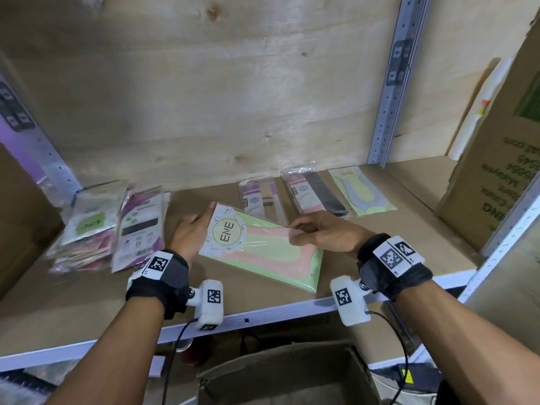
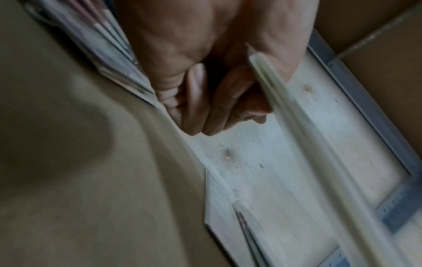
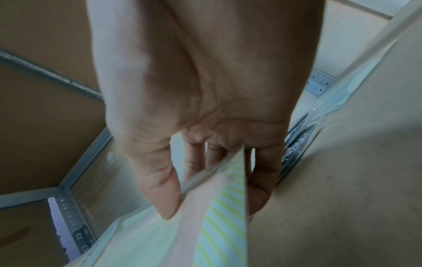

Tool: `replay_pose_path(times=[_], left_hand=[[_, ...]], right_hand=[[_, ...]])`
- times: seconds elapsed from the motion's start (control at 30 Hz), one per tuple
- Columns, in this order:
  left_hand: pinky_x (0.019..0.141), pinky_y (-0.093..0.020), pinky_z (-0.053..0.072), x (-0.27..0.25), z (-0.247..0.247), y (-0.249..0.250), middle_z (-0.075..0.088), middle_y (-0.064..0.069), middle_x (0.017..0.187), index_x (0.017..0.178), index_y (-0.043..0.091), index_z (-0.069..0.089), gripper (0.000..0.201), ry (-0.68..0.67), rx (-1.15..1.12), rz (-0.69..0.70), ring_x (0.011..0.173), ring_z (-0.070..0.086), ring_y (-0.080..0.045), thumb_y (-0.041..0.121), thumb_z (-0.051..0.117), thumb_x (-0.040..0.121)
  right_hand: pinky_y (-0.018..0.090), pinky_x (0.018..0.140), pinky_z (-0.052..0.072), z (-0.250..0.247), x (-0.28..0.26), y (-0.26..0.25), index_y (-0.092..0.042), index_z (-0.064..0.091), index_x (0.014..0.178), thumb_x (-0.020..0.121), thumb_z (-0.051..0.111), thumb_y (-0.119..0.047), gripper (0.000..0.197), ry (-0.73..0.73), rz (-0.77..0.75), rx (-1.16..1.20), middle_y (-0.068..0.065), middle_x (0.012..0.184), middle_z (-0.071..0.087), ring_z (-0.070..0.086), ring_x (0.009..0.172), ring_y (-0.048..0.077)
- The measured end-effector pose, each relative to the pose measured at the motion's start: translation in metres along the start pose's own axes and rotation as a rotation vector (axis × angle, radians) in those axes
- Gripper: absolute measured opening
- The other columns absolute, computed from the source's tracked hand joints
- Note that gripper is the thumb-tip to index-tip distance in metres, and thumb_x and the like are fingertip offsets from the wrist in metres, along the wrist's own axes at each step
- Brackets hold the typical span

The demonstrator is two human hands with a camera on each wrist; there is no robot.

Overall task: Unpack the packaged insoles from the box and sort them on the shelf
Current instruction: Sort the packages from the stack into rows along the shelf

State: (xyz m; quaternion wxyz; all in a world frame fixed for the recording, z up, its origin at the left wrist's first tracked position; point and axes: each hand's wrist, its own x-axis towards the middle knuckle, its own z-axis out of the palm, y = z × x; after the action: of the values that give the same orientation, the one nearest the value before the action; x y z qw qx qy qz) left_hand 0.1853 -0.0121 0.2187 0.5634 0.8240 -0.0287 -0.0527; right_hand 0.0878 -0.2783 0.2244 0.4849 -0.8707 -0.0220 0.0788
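A: What do you see from the head camera?

B: Two hands hold one flat green and pink insole pack (image 1: 260,247) over the shelf board (image 1: 380,258). The left hand (image 1: 191,233) grips the end with the round "ENE" label. The right hand (image 1: 324,233) pinches the pack's far long edge. One corner of the pack reaches past the front edge of the shelf.

A: Can you see the fingers well from up there?

B: Not so well. The right wrist camera helps. There the right hand (image 3: 205,108) has its thumb (image 3: 160,189) on top of the striped pack (image 3: 219,225) and the other fingers under it. So it is clamped on the pack.

A: And the left wrist camera?

B: It is blurry. The left hand (image 2: 205,81) has its fingers curled, and the thin edge of the pack (image 2: 297,126) runs just beside them. I think the thumb side presses on that edge, but I cannot tell for sure from this view. The head view shows that hand gripping the pack.

A: What else is on the shelf?

B: The head camera shows three packs in a row at the back: a purple pack (image 1: 258,197), a pink and black pack (image 1: 315,191) and a yellow and grey pack (image 1: 361,191). At the left is a messy pile of packs (image 1: 111,226). A big cardboard carton (image 1: 496,159) stands at the right. Below the shelf is an open brown box (image 1: 292,375). The wrist cameras show none of that row clearly.
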Motion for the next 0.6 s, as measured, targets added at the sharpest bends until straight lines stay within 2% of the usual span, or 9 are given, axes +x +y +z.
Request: replay_pose_path(times=[0.07,0.17,0.2,0.23,0.27,0.33,0.4,0.5,0.6], left_hand=[[0.09,-0.034,0.05,0.0,0.0,-0.001,0.077,-0.001,0.093,0.09,0.019,0.075,0.054,0.016,-0.077,-0.022,0.096,0.071,-0.024,0.069,0.054,0.088],[0.095,-0.04,0.049,0.002,-0.004,-0.004,0.078,0.0,0.085,0.094,0.014,0.072,0.06,0.068,-0.147,-0.02,0.095,0.07,-0.025,0.07,0.05,0.089],[0.092,-0.039,0.05,0.003,-0.005,-0.005,0.077,0.003,0.078,0.094,0.018,0.07,0.057,0.069,-0.193,-0.025,0.091,0.069,-0.022,0.07,0.046,0.091],[0.083,-0.036,0.051,0.003,-0.007,-0.004,0.076,0.006,0.071,0.094,0.022,0.068,0.054,0.05,-0.257,-0.037,0.083,0.068,-0.019,0.07,0.043,0.093],[0.072,-0.031,0.05,0.001,-0.009,-0.004,0.075,0.005,0.066,0.096,0.024,0.067,0.053,0.014,-0.316,-0.056,0.072,0.065,-0.017,0.07,0.041,0.093],[0.058,-0.024,0.051,-0.001,-0.009,-0.002,0.076,-0.003,0.072,0.104,0.015,0.069,0.065,-0.11,-0.334,-0.096,0.061,0.066,-0.016,0.074,0.044,0.089],[0.058,-0.024,0.057,-0.007,-0.003,0.0,0.078,-0.011,0.089,0.112,0.01,0.067,0.071,-0.27,-0.274,-0.13,0.07,0.073,-0.018,0.074,0.057,0.081],[0.069,-0.027,0.061,-0.018,0.012,0.006,0.077,-0.015,0.103,0.121,0.009,0.063,0.068,-0.47,-0.23,-0.137,0.089,0.076,-0.028,0.055,0.079,0.073],[0.074,-0.026,0.061,-0.024,0.024,0.01,0.076,-0.01,0.111,0.124,0.012,0.066,0.047,-0.556,-0.237,-0.05,0.092,0.075,-0.026,0.023,0.081,0.081]], right_hand=[[0.043,0.103,0.044,0.0,0.002,0.001,-0.026,0.072,0.099,0.084,0.074,-0.025,0.015,-0.001,-0.02,0.03,0.007,0.107,0.073,0.064,0.096,0.014],[0.044,0.101,0.045,-0.001,0.004,0.0,-0.021,0.072,0.101,0.082,0.074,-0.032,0.022,-0.001,-0.036,0.068,0.011,0.107,0.072,0.065,0.097,0.02],[0.042,0.099,0.046,-0.001,0.005,0.0,-0.021,0.072,0.101,0.083,0.073,-0.032,0.02,0.003,-0.037,0.087,0.009,0.105,0.073,0.066,0.098,0.02],[0.038,0.096,0.046,-0.001,0.007,0.001,-0.021,0.072,0.099,0.086,0.072,-0.031,0.016,0.015,-0.036,0.113,0.005,0.102,0.074,0.066,0.096,0.018],[0.033,0.092,0.046,0.0,0.009,0.001,-0.022,0.072,0.097,0.089,0.069,-0.028,0.01,0.035,-0.033,0.142,-0.001,0.095,0.075,0.066,0.092,0.012],[0.022,0.079,0.044,0.004,0.013,0.0,-0.021,0.068,0.092,0.094,0.062,-0.017,0.007,0.081,-0.044,0.229,-0.012,0.081,0.069,0.062,0.077,0.003],[0.019,0.074,0.047,0.009,0.016,-0.003,-0.017,0.064,0.093,0.095,0.056,-0.005,0.015,0.096,-0.051,0.434,-0.007,0.085,0.069,0.063,0.078,0.006],[0.023,0.075,0.055,0.017,0.02,-0.008,-0.011,0.062,0.094,0.093,0.056,0.004,0.017,0.09,-0.067,0.714,0.005,0.096,0.073,0.069,0.086,0.015],[0.022,0.07,0.057,0.022,0.024,-0.013,-0.007,0.058,0.102,0.091,0.061,0.004,0.016,0.139,-0.055,0.771,0.011,0.102,0.071,0.071,0.084,0.015]])
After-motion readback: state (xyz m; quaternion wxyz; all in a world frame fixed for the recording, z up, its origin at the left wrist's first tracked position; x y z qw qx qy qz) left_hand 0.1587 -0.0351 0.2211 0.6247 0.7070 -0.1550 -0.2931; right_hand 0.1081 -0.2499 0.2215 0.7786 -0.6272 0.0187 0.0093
